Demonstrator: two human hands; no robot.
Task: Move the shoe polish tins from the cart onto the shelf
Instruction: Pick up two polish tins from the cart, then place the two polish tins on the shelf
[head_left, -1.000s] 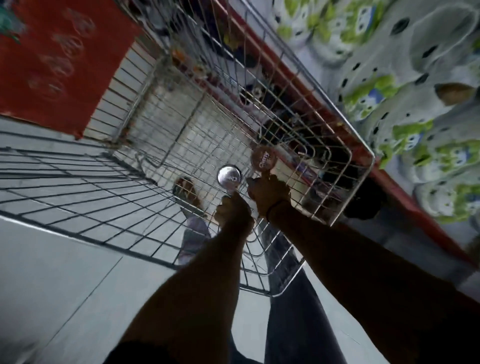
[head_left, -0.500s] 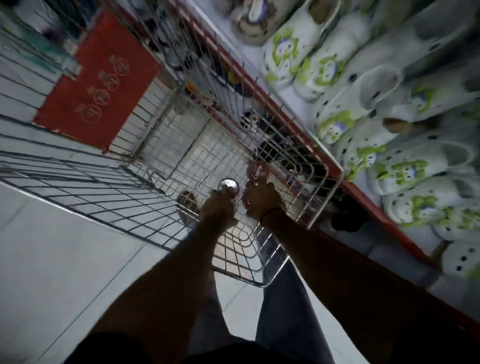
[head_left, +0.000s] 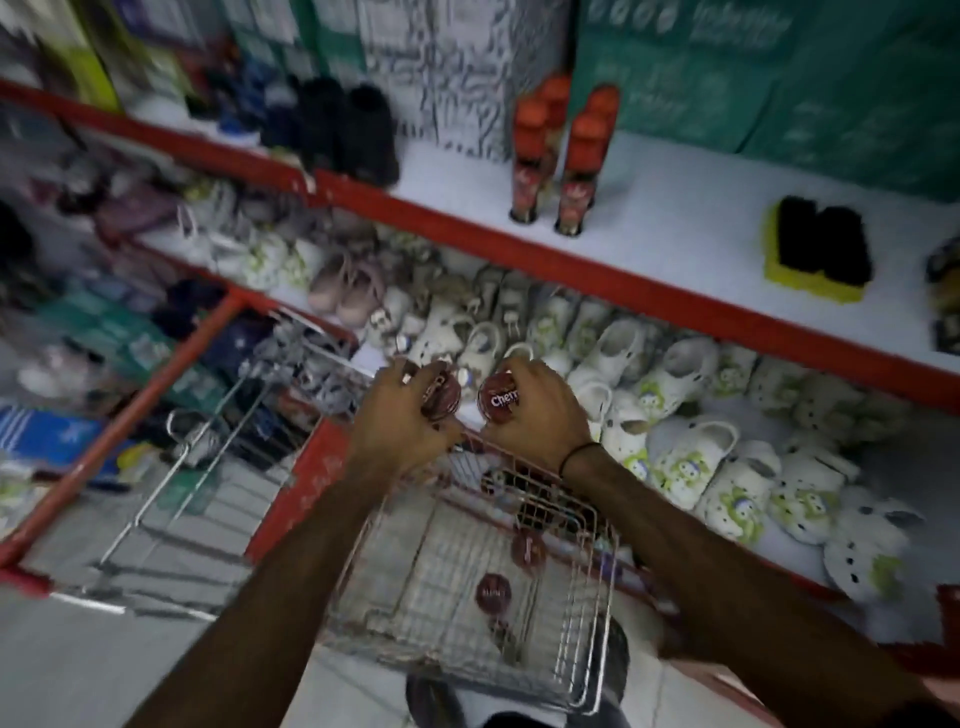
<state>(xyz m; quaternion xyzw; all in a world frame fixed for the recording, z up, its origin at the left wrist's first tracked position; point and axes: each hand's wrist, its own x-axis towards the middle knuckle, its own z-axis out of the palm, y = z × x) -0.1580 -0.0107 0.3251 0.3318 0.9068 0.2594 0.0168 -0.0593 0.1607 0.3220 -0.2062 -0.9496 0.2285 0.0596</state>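
My left hand (head_left: 402, 415) grips a round dark red polish tin (head_left: 443, 399) held above the wire cart (head_left: 597, 613). My right hand (head_left: 540, 415) holds a second red tin (head_left: 500, 402) with white lettering on its lid. Both hands are raised side by side in front of the clog shelf. Two more red tins lie on the cart floor, one (head_left: 493, 592) near the middle and one (head_left: 527, 550) a little farther back. The white upper shelf (head_left: 685, 228) with its red front edge runs above and beyond my hands.
On the upper shelf stand several red-capped spray cans (head_left: 571, 166), a yellow-backed black brush (head_left: 818, 254) and black shoes (head_left: 345, 130). White and green clogs (head_left: 691, 462) fill the lower shelf. A second wire cart (head_left: 218, 431) stands at left. My shoe (head_left: 434, 701) shows below the cart.
Both hands have lifted out of the cart, each with a tin, up to shelf height. The view has swung up from the cart floor to the shelves.
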